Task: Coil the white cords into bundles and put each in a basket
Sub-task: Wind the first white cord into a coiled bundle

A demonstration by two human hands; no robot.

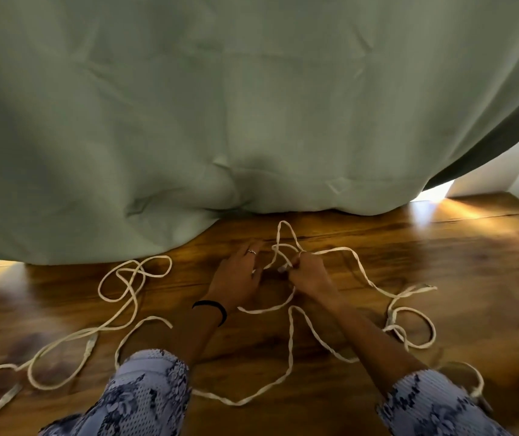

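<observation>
Lying loose across the wooden floor (pixel 377 240), the white cords sprawl from 7 o'clock round to 4 o'clock. Centre cord (pixel 290 347): one end pinched in the right hand (pixel 310 276), fingers closed on it, small loops standing up just past the knuckles at 12 o'clock. From that grip the cord's free length trails back toward the body, to 6 o'clock, then bends off to 7 under the left sleeve (pixel 145 394). Left hand (pixel 236 278) just beside the right, at its 9 o'clock, fingers spread and empty, palm down on or just over the floor; cannot tell which. Right hand is on the cord; left is the nearer free hand to gather slack, judged. Left-side cord (pixel 132 287) looped at 9 o'clock, well apart from both hands. Right-side cord (pixel 412 319) looped at 3 to 4 o'clock. Count: at least three strands by appearance, but whether any join is unclear, ends partly hidden. Two hands. Baskets: none in view. Green curtain (pixel 251 105) hangs over the far floor at 12 o'clock. No bundle made yet.
</observation>
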